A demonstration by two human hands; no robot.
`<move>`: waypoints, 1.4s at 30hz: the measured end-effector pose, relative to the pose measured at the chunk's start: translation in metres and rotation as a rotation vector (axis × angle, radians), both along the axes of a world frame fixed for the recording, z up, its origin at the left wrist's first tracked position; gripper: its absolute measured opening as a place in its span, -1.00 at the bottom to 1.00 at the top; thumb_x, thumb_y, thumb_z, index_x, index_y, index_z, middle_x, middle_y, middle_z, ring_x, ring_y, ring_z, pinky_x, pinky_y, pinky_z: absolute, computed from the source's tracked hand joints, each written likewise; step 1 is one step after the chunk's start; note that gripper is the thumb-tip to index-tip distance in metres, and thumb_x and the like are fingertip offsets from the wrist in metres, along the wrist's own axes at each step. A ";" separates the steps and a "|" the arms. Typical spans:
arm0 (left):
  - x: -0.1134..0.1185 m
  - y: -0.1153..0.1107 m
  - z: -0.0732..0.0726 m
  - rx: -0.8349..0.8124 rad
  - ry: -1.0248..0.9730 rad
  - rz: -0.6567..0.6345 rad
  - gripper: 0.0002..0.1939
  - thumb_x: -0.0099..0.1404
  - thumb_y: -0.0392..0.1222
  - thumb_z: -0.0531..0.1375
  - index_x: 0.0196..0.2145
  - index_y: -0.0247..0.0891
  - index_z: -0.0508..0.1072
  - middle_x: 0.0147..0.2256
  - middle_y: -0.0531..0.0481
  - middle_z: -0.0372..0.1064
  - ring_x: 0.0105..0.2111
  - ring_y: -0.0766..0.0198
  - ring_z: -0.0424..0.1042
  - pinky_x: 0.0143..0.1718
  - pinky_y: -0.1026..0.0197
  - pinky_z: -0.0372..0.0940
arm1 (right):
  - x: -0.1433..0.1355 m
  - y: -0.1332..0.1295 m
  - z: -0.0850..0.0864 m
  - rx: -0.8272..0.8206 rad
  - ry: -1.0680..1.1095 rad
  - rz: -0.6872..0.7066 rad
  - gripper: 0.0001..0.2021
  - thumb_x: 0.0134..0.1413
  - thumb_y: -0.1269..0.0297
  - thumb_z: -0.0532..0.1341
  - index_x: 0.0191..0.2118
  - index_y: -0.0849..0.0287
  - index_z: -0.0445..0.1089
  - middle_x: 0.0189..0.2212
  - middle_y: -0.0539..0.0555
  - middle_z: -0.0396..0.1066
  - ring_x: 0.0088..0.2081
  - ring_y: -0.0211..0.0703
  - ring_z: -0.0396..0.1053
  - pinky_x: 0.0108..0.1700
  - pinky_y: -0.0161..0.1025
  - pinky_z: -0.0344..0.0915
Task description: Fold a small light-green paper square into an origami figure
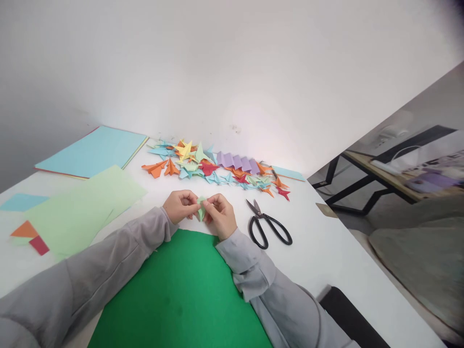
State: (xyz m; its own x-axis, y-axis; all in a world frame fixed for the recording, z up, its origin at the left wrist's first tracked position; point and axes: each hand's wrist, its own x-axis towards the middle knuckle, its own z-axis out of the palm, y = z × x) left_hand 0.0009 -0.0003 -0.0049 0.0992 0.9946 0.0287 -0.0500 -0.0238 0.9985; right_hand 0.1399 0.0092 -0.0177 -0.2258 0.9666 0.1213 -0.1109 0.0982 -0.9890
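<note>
A small piece of folded light green paper (201, 211) is pinched between my two hands, just beyond the far edge of a green sheet (174, 290). My left hand (180, 206) grips its left side with thumb and fingertips. On the other side my right hand (221, 215) is closed on it, the thumb lying across the front. Part of the paper is hidden behind the fingers. Beyond my hands lies a pile of small folded paper planes (184, 151) in several colours, with a row of pleated purple paper (237, 162) among them.
Black-handled scissors (266, 224) lie right of my hands. Light green sheets (83, 208), orange (24, 229) and red scraps (38, 245), and a stack of blue-topped paper (94, 152) are at left. A black object (351, 319) sits near the right table edge; a wall stands behind.
</note>
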 end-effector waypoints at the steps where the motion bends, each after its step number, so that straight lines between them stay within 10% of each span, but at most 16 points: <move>1: 0.000 0.000 0.000 0.007 -0.007 -0.004 -0.72 -0.17 -0.20 0.32 -0.62 -0.34 0.26 -0.71 0.08 0.29 -0.75 0.43 0.26 -0.71 0.35 0.19 | 0.000 0.000 0.000 -0.004 0.016 0.002 -0.80 -0.16 0.23 0.23 -0.48 0.16 0.17 -0.81 -0.18 0.20 -0.78 -0.39 0.11 -0.72 -0.43 0.02; 42: -0.001 -0.002 0.004 0.029 -0.023 0.058 -0.81 -0.08 -0.24 0.22 -0.45 -0.40 0.46 -0.72 0.09 0.27 -0.75 0.38 0.28 -0.70 0.32 0.19 | 0.002 0.002 0.004 -0.094 0.135 -0.047 -0.85 -0.21 0.28 0.22 -0.42 0.19 0.30 -0.70 -0.12 0.28 -0.78 -0.40 0.15 -0.75 -0.42 0.01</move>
State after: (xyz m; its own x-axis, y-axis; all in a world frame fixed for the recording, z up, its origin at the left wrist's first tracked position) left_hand 0.0003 -0.0025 -0.0011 0.0402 0.9974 0.0591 -0.0703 -0.0561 0.9959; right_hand 0.1421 0.0112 -0.0140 -0.1679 0.9842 0.0561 -0.2405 0.0143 -0.9705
